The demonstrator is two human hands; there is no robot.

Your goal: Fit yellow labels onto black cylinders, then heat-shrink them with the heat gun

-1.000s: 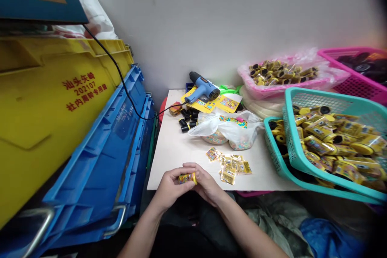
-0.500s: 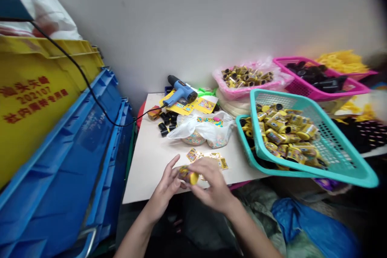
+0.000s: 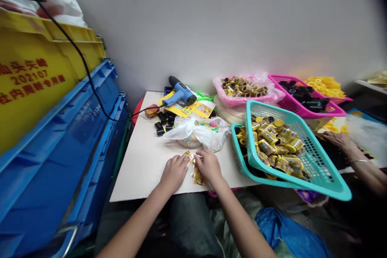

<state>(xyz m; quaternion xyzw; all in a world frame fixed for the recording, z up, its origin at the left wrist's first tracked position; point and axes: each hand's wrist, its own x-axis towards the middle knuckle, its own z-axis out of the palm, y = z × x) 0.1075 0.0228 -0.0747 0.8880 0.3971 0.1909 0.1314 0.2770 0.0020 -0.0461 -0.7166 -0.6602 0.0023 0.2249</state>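
A small spread of shiny yellow printed labels (image 3: 198,178) lies on the white table (image 3: 136,169) in front of me. On its left side my left hand (image 3: 174,172) rests palm down, fingers lying forward with their tips at the labels. My right hand (image 3: 209,166) is curled over the right side, fingertips pinched down at a label; its thumb is partly hidden. Just beyond both hands, a white plastic bag (image 3: 205,133) holds tiny coloured beads. To the right, a turquoise basket (image 3: 325,169) is filled with small yellow labelled bottles (image 3: 276,141).
A blue heat gun (image 3: 180,92) lies on yellow cards, near several black caps (image 3: 161,125). Pink baskets (image 3: 335,109) with black and yellow parts stand at the back right. Blue crates (image 3: 54,157) line the left. Another person's hand (image 3: 341,143) works at far right.
The yellow bottle held between both hands is no longer seen in them. Both hands have lowered onto the labels. Another person's hand has come into view at right.
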